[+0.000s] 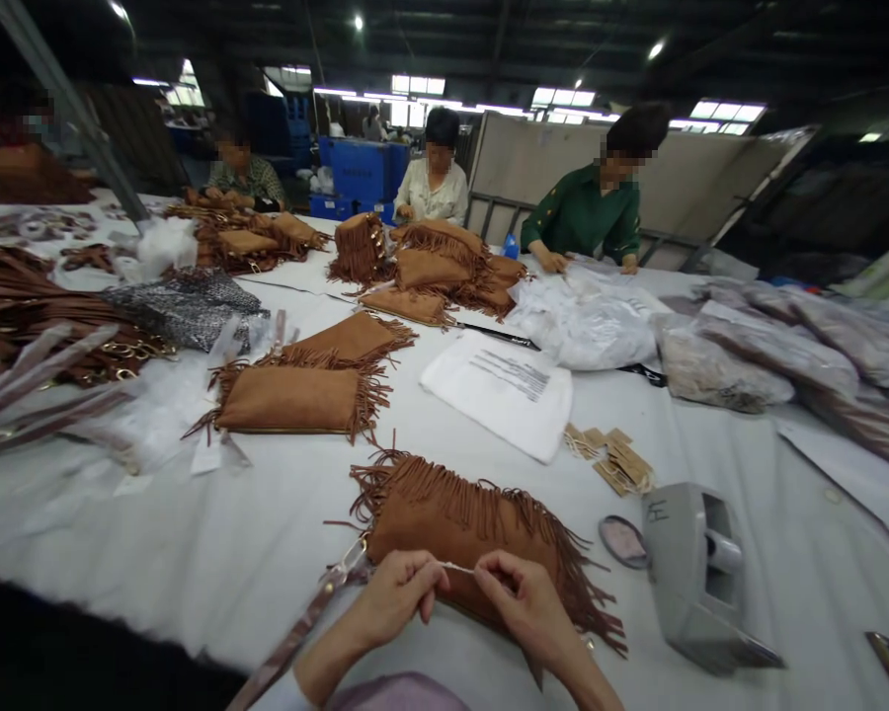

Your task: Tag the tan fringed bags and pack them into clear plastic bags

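A short white string [455, 567] is stretched between my two hands, over a brown fringed bag [430, 518] lying flat on the table. My left hand [404, 592] pinches the string's left end, near the bag's lower left side. On the right end, the fingers of my right hand [515, 592] are closed in a pinch, above the bag's lower edge. A strap [307, 622] with a gold clasp [352, 558] runs from the bag's left corner down toward me. Both hands cover part of the bag's lower edge.
A grey tape dispenser [688, 573] stands at the right, with brown paper tags [622, 462] behind it. Beyond my bag lie a white cloth pouch [504, 390] and more fringed bags [288, 398]. Several people work across the white table [155, 543].
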`<state>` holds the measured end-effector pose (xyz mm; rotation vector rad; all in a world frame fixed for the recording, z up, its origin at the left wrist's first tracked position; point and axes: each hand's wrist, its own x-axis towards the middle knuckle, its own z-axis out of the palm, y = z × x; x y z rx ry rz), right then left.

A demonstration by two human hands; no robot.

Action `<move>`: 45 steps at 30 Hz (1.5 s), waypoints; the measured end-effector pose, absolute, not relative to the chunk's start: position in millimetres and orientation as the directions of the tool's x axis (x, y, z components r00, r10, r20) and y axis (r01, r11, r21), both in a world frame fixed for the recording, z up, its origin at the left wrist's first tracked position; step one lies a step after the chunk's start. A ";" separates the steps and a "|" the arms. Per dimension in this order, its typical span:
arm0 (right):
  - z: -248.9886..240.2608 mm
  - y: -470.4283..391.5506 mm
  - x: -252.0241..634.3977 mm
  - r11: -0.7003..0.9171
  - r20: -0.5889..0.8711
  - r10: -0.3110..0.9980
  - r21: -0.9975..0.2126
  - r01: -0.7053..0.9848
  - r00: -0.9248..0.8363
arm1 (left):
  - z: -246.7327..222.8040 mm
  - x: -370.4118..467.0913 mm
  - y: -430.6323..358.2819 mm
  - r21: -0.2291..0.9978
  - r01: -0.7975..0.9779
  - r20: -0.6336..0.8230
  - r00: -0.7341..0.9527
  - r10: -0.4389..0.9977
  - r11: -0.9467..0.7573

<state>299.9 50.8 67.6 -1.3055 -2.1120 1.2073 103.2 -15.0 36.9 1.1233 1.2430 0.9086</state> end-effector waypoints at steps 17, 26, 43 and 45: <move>46.5 25.0 221.0 0.293 0.006 0.790 -0.882 0.369 -0.613 | 27.8 53.8 -56.6 0.866 0.453 -0.057 -0.328 0.943 0.210; 3.9 39.8 198.8 0.211 -0.008 0.867 -0.899 0.383 -0.498 | 13.4 28.4 -39.9 0.686 0.595 -0.248 -0.349 0.904 0.418; -3.3 40.7 200.2 0.144 -0.047 0.879 -0.922 0.358 -0.474 | 2.8 30.5 -26.0 0.813 0.402 -0.253 -0.407 0.878 0.421; -1.7 39.3 198.4 0.117 -0.062 0.881 -0.931 0.344 -0.468 | -3.0 27.0 -23.6 0.831 0.349 -0.286 -0.400 0.871 0.433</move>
